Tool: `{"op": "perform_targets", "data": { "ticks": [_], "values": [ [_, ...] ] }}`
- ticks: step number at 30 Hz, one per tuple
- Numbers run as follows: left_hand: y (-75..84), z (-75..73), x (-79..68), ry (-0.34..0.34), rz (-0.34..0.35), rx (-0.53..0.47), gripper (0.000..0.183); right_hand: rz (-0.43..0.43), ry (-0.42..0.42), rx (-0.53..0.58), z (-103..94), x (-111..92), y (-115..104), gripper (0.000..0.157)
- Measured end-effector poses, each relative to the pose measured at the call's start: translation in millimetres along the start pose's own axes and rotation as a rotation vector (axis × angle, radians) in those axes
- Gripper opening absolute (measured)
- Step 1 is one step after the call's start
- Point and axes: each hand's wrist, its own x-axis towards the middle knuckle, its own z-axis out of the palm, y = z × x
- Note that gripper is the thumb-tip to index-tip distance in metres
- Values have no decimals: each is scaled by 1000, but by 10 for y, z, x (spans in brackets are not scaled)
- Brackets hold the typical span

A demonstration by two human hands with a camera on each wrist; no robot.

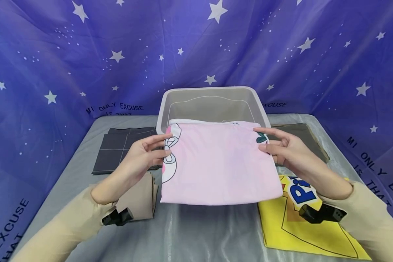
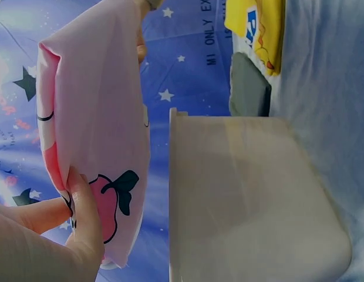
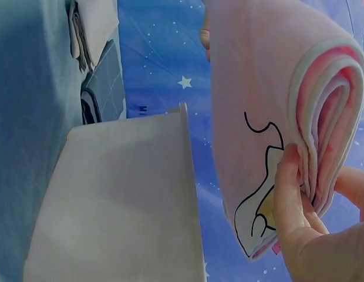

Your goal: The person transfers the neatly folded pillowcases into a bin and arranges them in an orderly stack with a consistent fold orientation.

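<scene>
A folded pink cloth (image 1: 216,163) is held up in the air by both hands. Its left edge is pinched between the thumb and fingers of the left hand (image 1: 144,153), and its right edge is pinched the same way by the right hand (image 1: 285,143). The near side of a pale bin (image 1: 213,105) is hidden behind it in the head view.

The cloth looks soft, light and floppy, and it should not be broken by a squeeze. It might sag or come unfolded if only one layer is caught, so it is best held at both sides, with all the layers pinched together.

In the right wrist view, the rolled-up layers (image 3: 314,126) with white edges can be seen; these are not shown from the head. In the left wrist view, a whole pink fruit picture (image 2: 111,200) with dark leaves is shown. A gap is seen between cloth and bin in both wrist views. Only from the head can the inside of the bin be seen, and the yellow cloth (image 1: 301,233) is best shown there, lying on the grey tabletop (image 1: 213,240).
</scene>
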Motion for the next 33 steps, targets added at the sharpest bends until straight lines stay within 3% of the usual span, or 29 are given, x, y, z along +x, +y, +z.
{"op": "perform_targets", "data": {
  "ticks": [8,16,26,33],
  "values": [
    [122,7,164,24,-10,13,50,39,42,-14,-46,132,-139,59],
    [191,6,308,46,-3,21,48,58,103,-121,-63,268,-211,59],
    [236,9,492,78,15,-24,47,48,129,-123,-100,443,-276,58],
    [268,12,616,109,7,-63,44,38,144,-63,-119,571,-322,59]
  ]
}}
